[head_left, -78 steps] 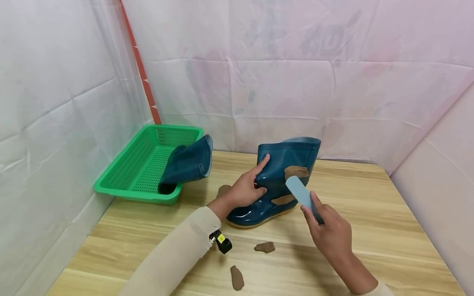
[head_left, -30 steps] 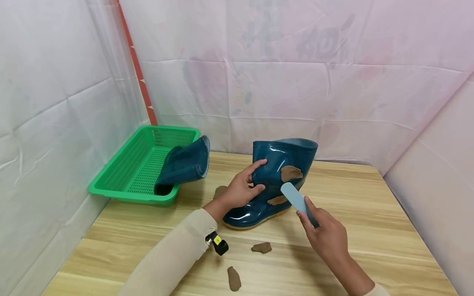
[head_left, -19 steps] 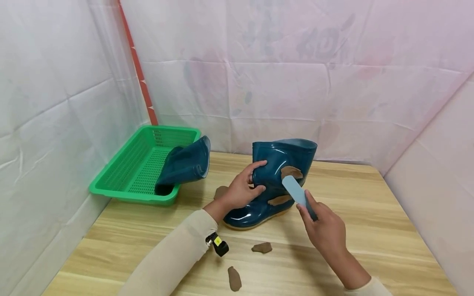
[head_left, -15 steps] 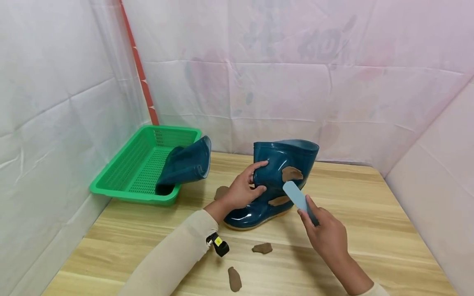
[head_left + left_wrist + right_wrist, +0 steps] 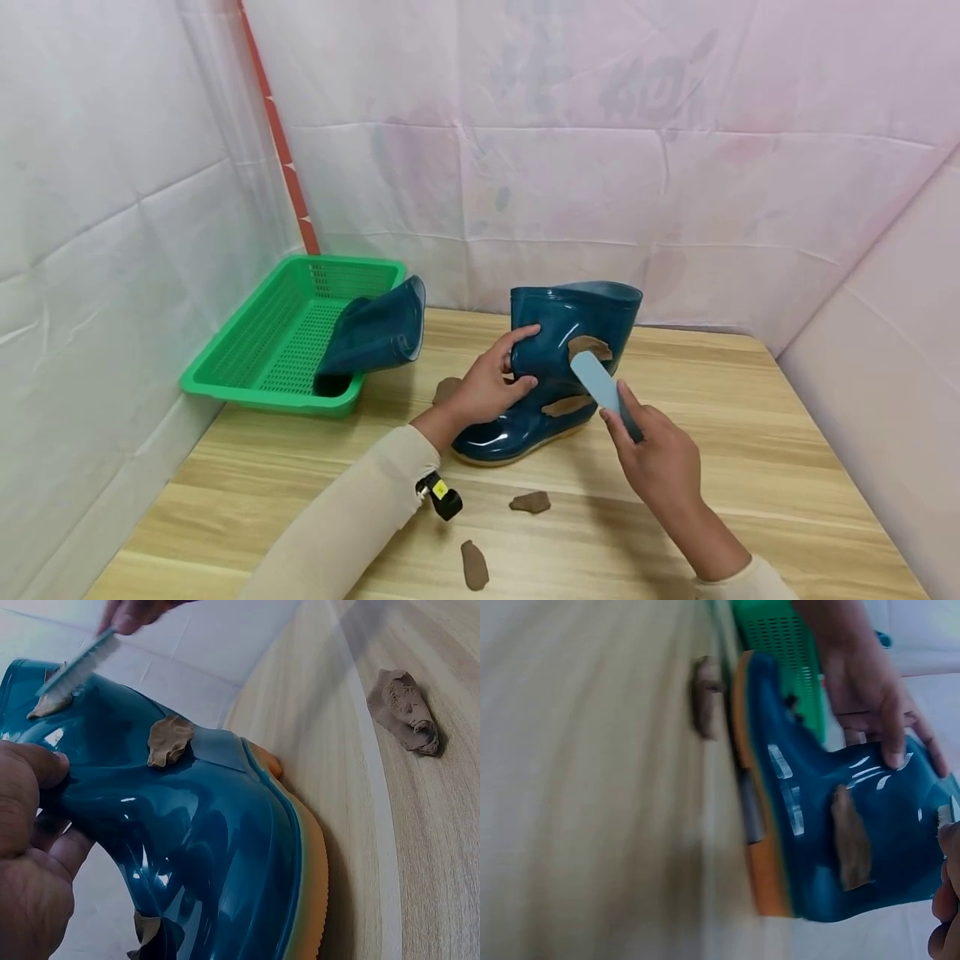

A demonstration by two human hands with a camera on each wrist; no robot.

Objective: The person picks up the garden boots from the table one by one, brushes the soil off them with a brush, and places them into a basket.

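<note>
A glossy dark-blue rain boot (image 5: 551,350) stands on the table, its sole toward the wood. My left hand (image 5: 487,383) grips the front of its shaft, thumb and fingers curled around the ankle. In my right hand (image 5: 663,462) is a light-blue brush (image 5: 597,382), pinched by its handle; white bristles show in the left wrist view. The brush's head lies over the lower edge of the upper brown mud-like patch (image 5: 591,344) on the shaft. Another brown patch (image 5: 566,407) sticks near the heel, and the left wrist view shows a third brown piece (image 5: 147,928) at the instep.
A green perforated basket (image 5: 262,402) stands at the left back, with a second blue boot (image 5: 375,329) leaning over its side. Loose brown pieces lie in front, one flat piece (image 5: 530,502) and one long piece (image 5: 475,565). Another brown lump (image 5: 447,389) sits behind my left wrist.
The brush has gone up and down in short strokes at the upper patch and is now slightly higher than half a second ago. My left hand keeps its grip on the boot.
</note>
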